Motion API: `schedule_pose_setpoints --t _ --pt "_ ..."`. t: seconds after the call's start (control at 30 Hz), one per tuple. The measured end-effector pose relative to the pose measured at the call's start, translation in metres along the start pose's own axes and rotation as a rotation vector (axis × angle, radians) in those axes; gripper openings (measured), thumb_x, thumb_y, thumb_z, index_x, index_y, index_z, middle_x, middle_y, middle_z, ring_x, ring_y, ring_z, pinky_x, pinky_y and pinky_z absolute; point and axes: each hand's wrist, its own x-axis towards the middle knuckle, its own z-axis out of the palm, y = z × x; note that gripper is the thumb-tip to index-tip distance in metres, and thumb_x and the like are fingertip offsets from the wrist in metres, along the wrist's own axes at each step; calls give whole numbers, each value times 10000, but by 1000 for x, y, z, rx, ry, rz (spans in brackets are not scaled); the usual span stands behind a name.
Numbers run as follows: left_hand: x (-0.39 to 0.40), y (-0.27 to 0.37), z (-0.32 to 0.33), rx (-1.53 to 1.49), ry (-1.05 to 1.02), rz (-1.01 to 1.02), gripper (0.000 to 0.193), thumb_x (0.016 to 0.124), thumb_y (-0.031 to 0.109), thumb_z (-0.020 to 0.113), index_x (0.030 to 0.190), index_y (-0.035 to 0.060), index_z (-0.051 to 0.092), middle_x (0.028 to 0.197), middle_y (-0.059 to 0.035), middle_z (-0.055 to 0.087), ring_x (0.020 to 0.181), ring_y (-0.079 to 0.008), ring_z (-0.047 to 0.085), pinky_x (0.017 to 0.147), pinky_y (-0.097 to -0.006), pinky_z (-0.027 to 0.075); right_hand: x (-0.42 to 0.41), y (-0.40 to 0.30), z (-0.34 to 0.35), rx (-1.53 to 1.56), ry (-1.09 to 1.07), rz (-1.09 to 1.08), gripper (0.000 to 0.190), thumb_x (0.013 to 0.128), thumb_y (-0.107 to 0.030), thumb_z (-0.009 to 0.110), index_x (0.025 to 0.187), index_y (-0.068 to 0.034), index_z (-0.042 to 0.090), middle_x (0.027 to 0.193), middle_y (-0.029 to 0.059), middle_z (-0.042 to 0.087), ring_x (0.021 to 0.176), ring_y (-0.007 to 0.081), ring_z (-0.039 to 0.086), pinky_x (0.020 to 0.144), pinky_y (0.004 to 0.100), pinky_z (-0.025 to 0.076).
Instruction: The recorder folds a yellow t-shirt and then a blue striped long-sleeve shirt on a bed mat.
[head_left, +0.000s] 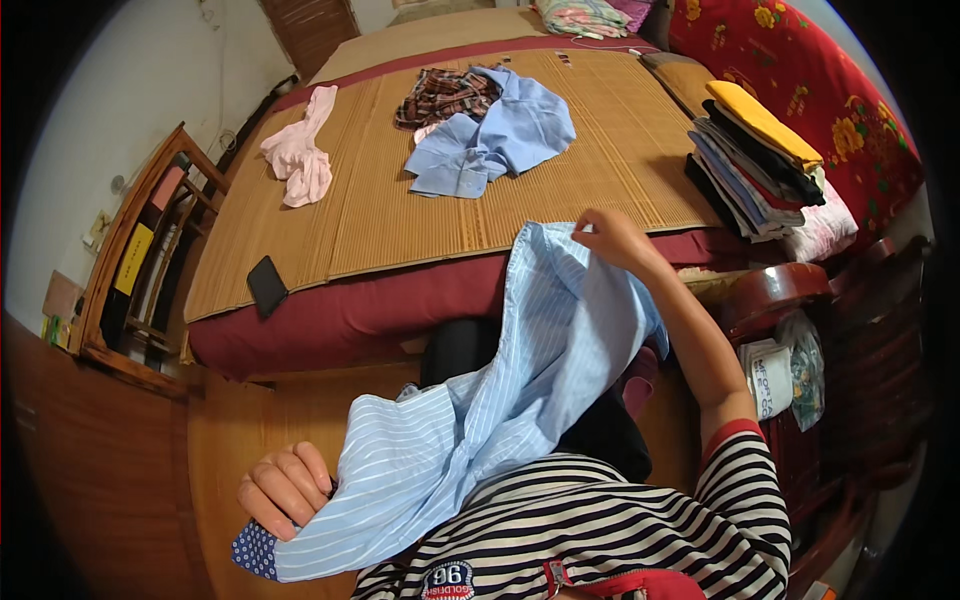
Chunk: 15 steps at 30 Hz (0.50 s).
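A light blue shirt (547, 360) with white stripes stretches between my two hands, over my lap and the front of the bed. My left hand (287, 486) grips one sleeve near its end, low on the left, where a dark blue patterned cuff lining (255, 553) shows. Up at the bed's front edge, my right hand (613, 238) pinches the opposite part of the shirt between thumb and fingers. Folds hide much of the garment's middle. Farther back on the bamboo mat (390, 225), a plain blue shirt (525, 127) lies crumpled against a plaid garment (442, 97).
A pink garment (300, 154) lies on the mat's left side, and a black phone-like object (268, 286) rests at its front corner. Folded clothes (750, 172) are stacked at the right. Beside my right arm stands a dark red wooden chair (780, 292) with plastic bags (802, 367).
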Motion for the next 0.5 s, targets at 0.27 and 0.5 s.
schedule_pose_setpoints --t 0.27,0.5 --pt "-26 4 -1 71 181 10 69 909 103 685 868 75 636 859 -101 684 728 -214 663 771 -366 500 70 -16 58 -195 70 -21 361 828 -375 705 1003 -60 725 966 202 713 895 370 682 779 449 531" --pt "-28 -8 34 660 729 -56 236 990 283 486 862 130 359 787 -10 266 677 -128 296 686 -294 334 86 -6 50 -25 -5 -51 334 803 -369 753 924 -58 749 931 130 734 875 288 695 773 406 541"
